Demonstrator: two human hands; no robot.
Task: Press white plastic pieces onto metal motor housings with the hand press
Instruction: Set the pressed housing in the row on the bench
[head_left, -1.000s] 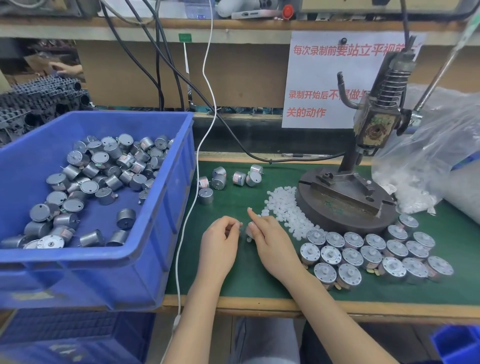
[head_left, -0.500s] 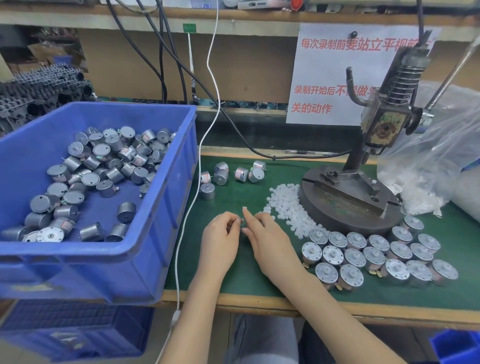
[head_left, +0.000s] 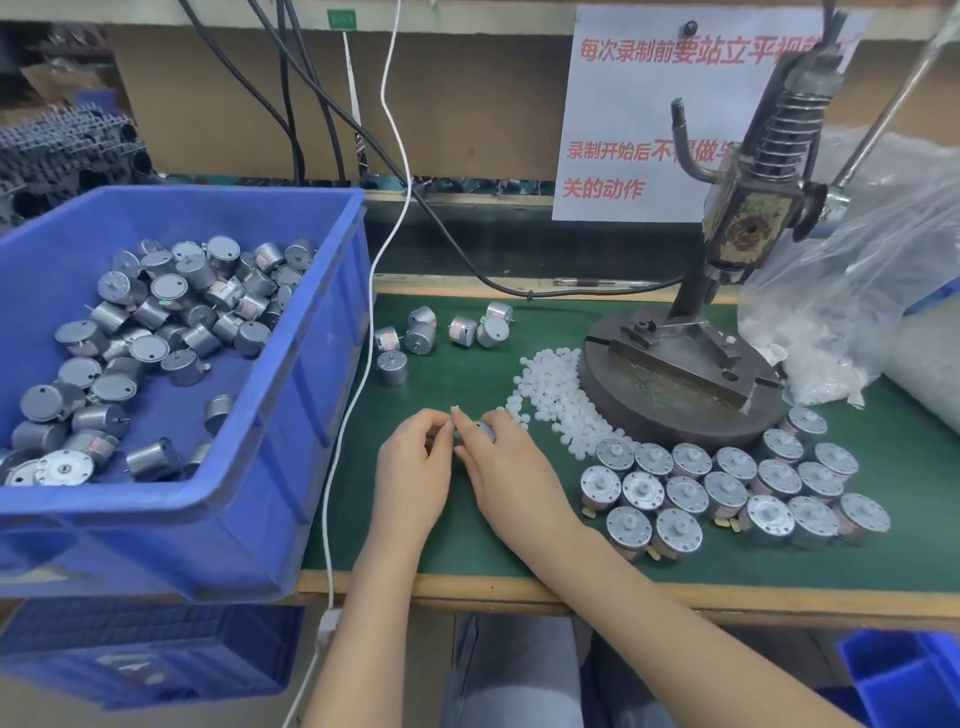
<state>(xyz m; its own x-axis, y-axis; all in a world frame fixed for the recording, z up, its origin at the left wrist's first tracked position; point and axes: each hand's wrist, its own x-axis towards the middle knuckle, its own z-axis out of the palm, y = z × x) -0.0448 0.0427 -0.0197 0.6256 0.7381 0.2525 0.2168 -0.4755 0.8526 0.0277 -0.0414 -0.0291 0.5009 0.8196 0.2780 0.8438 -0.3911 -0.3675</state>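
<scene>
Shifted toward white pieces (head_left: 553, 395), right hand (head_left: 511, 473) grips motor housing (head_left: 487, 431); left hand (head_left: 413, 467) grip unclear; blue bin (head_left: 249, 519): housings (head_left: 171, 312).

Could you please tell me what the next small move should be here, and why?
Probably carry the motor housing rightward to the hand press. The right hand grips it at mid-mat, the left hand close against it, beside the white plastic pieces, and the press fixture looks bare. Whether a piece already sits on it is hidden.
</scene>
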